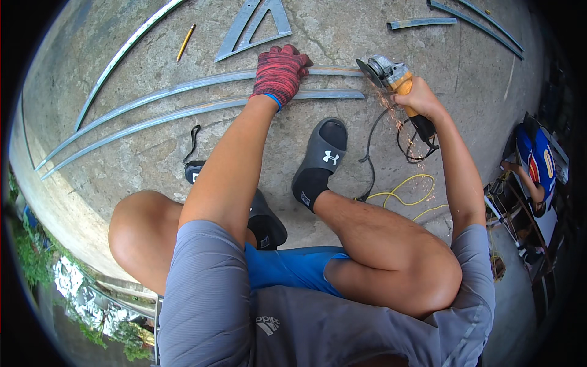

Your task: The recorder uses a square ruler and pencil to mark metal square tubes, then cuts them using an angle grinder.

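The left hand (pixel 282 68) in a red glove (pixel 278 79) lies over a long metal strip (pixel 333 71); the bare right hand (pixel 420 98) grips a grinder (pixel 398 78), its disc (pixel 369 73) at the strip's right end, sparks (pixel 383 98) spraying toward the near side.

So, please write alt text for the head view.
A bare right hand holds an angle grinder, spraying sparks, at a metal strip's end on concrete floor; the red-gloved left hand rests over the strip.

And there the red-gloved left hand (pixel 281 73) hid a stretch of the long metal strip (pixel 214 79); up top, the edge cropped the triangular metal piece (pixel 281 23), while flying sparks (pixel 411 144) blurred!
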Demonstrator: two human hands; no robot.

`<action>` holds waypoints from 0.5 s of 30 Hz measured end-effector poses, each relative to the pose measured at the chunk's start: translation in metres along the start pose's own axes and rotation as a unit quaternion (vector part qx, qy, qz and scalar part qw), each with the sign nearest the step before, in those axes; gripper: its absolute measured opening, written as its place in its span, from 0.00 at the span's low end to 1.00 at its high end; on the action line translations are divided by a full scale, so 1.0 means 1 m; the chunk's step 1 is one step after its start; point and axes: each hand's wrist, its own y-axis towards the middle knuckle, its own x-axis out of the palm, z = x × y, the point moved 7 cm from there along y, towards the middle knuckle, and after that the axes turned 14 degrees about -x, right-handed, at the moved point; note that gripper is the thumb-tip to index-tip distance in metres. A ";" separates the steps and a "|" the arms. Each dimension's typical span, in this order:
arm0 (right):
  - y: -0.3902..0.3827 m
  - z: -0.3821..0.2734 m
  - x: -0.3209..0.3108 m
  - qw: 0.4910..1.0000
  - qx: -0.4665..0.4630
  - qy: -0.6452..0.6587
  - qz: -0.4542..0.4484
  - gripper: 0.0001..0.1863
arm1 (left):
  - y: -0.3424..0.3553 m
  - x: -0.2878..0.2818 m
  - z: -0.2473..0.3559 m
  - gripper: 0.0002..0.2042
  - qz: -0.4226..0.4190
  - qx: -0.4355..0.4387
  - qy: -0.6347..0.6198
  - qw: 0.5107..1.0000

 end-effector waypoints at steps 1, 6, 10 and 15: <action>0.000 0.000 0.000 1.000 -0.003 -0.003 -0.002 0.17 | 0.000 -0.001 0.001 0.11 0.001 0.001 0.007 1.000; -0.001 -0.001 0.000 1.000 -0.008 0.011 -0.004 0.17 | 0.000 -0.002 0.001 0.13 0.004 0.005 0.018 1.000; -0.002 0.007 -0.001 1.000 -0.008 0.004 -0.006 0.17 | -0.001 -0.002 0.002 0.13 0.010 0.007 0.017 1.000; -0.010 0.007 -0.002 1.000 -0.005 -0.006 0.002 0.18 | -0.001 -0.003 0.002 0.13 0.003 0.002 0.022 1.000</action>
